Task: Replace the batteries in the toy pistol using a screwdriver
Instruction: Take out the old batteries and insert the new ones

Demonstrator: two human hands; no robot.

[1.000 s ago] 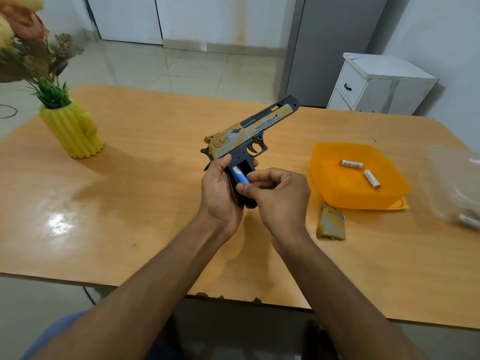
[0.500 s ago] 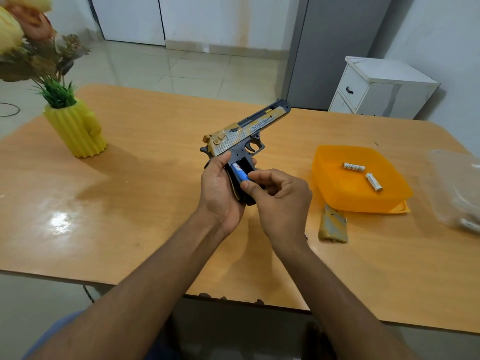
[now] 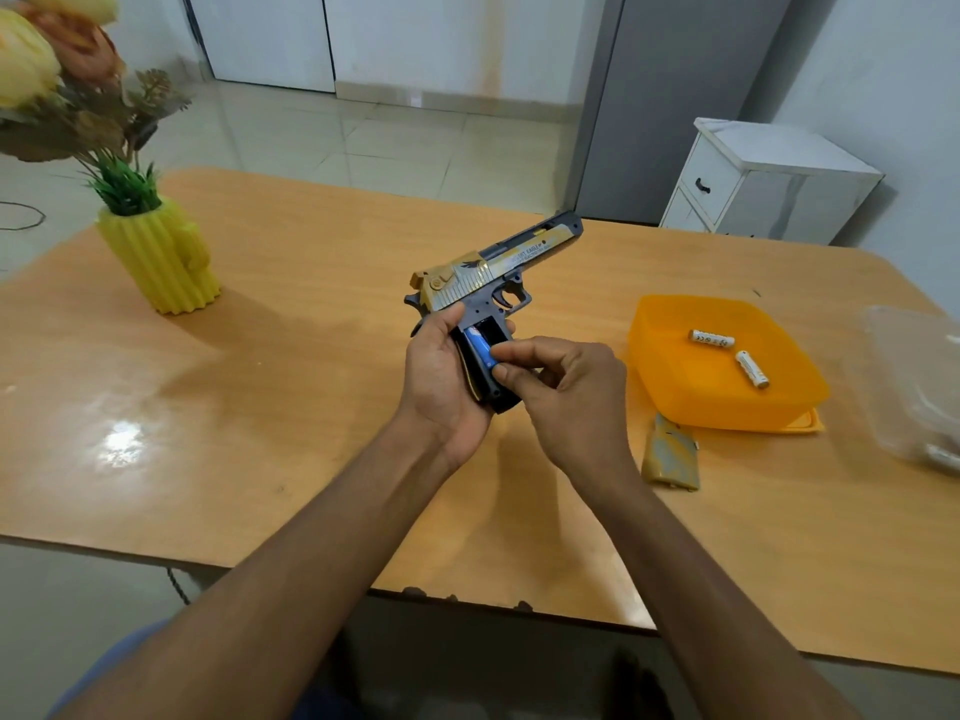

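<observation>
Left hand (image 3: 441, 376) wraps the grip of the toy pistol (image 3: 488, 283) from behind, thumb up along the frame, barrel pointing up and away to the right, held above the counter (image 3: 311, 407). Right hand (image 3: 566, 392) comes in from the right, fingers curled, thumb and forefinger pinching the lower end of a blue battery (image 3: 480, 348) that sits tilted in the open grip compartment. Both forearms angle in from the lower edge, hands nearly touching at the grip. Battery's lower end is hidden by the fingertips; can't tell if it's fully seated. Right of the right hand: orange tray (image 3: 670, 397) with two white batteries (image 3: 711, 338) (image 3: 751, 369) lying apart. Just beside that hand's wrist, the grip cover (image 3: 670, 454) lies flat. Far right, a clear container (image 3: 914, 387), cut off, contents unclear. Left of the hands, well apart: yellow vase (image 3: 161, 257).
</observation>
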